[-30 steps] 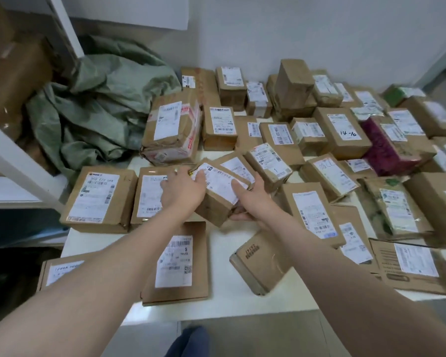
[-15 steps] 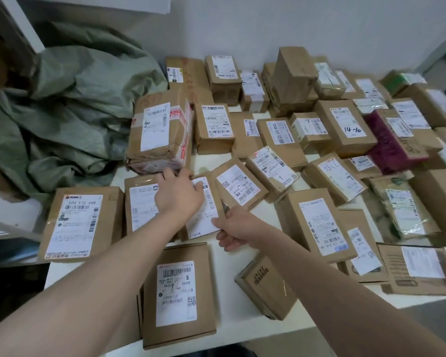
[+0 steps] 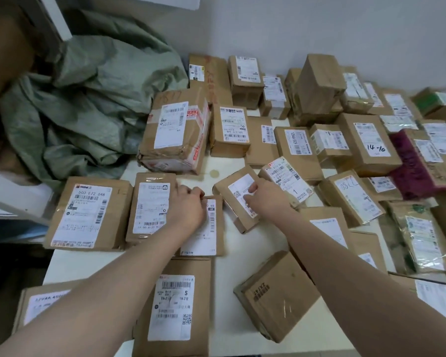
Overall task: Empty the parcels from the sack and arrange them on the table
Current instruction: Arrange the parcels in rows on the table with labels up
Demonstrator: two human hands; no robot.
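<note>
The flat brown parcel with a long white label is lying on the white counter, tucked against the labelled brown carton to its left. A second ago both hands were holding it tilted off the surface. Now it is sitting flat in the front row, so that piece appears to be placed. The left hand is still resting on it, its grip closed over the parcel's far edge with the fingers curled. The right hand has left that parcel and is taking hold of the small brown cardboard box just to the right, which is lying askew to the row. The grip there is clamped on the box, thumb on its label and fingers round its right side. Judging from this, the person is moving on to squaring that box into line.

Further out, many more brown parcels are covering the right and back of the counter. Among them are a bulky tape-wrapped package, a dark maroon bag and a plain brown box lying label-down near the front edge. The crumpled green woven sack is slumping at the back left and looking flat. That suggests the emptying is over and only the tidying is remaining.
</note>
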